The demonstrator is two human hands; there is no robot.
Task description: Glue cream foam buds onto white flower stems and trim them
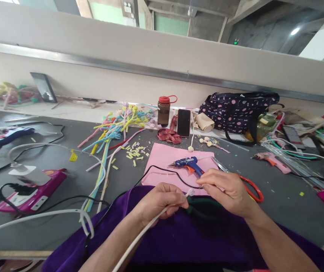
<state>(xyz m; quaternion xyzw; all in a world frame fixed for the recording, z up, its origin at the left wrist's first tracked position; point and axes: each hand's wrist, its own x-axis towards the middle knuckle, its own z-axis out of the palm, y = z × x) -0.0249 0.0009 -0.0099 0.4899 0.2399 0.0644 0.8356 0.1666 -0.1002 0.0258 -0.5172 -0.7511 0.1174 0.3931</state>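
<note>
My left hand (pixel 159 202) is closed round a white pipe cleaner (pixel 139 238) that runs down along my forearm, its fuzzy tip at my fingertips. My right hand (pixel 227 190) pinches that tip from the right, fingers pressed together. A dark green pipe cleaner (pixel 204 206) lies under both hands on my purple-clad lap. Just beyond the hands, a blue hot glue gun (pixel 189 164) rests on a pink sheet (pixel 164 162), its black cord passing between my hands.
Red-handled scissors (pixel 252 187) lie right of my right hand. Coloured pipe cleaners (pixel 113 132), a brown bottle (pixel 164 110), a phone (pixel 183 122) and a dotted bag (pixel 238 111) stand farther back. A pink power strip (pixel 34 187) and cables lie left; a pink glue gun (pixel 272 160) lies right.
</note>
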